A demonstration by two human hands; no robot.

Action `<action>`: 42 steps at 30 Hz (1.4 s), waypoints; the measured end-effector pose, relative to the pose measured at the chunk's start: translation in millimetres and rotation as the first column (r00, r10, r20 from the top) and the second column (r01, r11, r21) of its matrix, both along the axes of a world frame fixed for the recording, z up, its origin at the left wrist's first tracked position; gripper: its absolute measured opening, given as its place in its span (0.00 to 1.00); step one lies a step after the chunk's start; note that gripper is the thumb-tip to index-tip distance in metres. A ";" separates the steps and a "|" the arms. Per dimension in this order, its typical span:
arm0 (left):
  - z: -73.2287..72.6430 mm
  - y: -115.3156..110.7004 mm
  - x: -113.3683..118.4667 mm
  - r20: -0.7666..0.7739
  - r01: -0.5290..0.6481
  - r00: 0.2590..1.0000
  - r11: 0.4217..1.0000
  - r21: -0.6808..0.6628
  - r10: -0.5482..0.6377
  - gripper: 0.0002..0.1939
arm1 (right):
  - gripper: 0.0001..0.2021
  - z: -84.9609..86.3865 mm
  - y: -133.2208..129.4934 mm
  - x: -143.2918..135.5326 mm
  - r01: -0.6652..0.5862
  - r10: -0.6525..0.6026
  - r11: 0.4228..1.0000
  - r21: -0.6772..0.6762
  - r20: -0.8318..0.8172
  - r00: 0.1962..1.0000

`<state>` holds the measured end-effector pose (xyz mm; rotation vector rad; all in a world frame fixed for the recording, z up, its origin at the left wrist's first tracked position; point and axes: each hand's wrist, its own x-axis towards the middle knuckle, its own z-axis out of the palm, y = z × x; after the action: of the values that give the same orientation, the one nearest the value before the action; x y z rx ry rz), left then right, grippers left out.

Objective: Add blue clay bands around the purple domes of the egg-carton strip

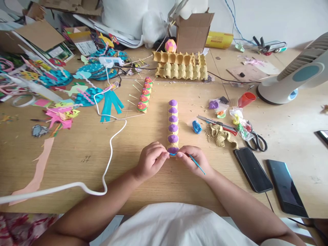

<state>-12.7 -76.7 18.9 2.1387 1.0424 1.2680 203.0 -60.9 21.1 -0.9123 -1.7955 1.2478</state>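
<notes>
Just at the near end of the purple-topped carton strip (173,128) on the bench (143,131): a blue strand (173,154).
Left hand (153,159) and right hand (193,159) pinch it, each grip closed.

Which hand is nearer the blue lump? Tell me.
Right. The right hand is just on the person's side of the blue lump; the left hand is farther off, toward the left.

matt purple clay caps (173,127), rough pulp strip (173,133), smooth wood-grain table (148,130), glossy black phone (253,169)
</notes>
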 end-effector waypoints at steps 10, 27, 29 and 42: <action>-2.0 0.6 -2.2 0.014 0.001 1.000 1.000 0.003 -0.001 0.19 | 0.23 -1.0 -0.9 1.8 -0.022 0.021 0.998 -0.065 -0.017 1.000; 0.1 1.2 -1.0 0.000 -0.039 0.999 0.998 0.041 0.039 0.06 | 0.16 -0.6 -1.2 0.8 0.010 -0.010 0.999 -0.030 -0.008 1.000; 0.7 0.8 -0.5 0.012 -0.045 0.999 0.998 0.031 0.045 0.06 | 0.15 -0.8 -1.1 0.2 0.029 -0.030 0.999 -0.041 -0.011 0.999; 3.0 3.1 -1.6 -0.049 0.004 0.999 0.997 -0.072 -0.008 0.03 | 0.15 2.7 8.7 5.8 -0.012 0.014 1.000 -0.017 0.113 0.993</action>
<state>-14.4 -73.6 21.9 2.1268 1.0843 1.1623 208.8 -52.1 23.8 -1.0002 -1.8843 1.2421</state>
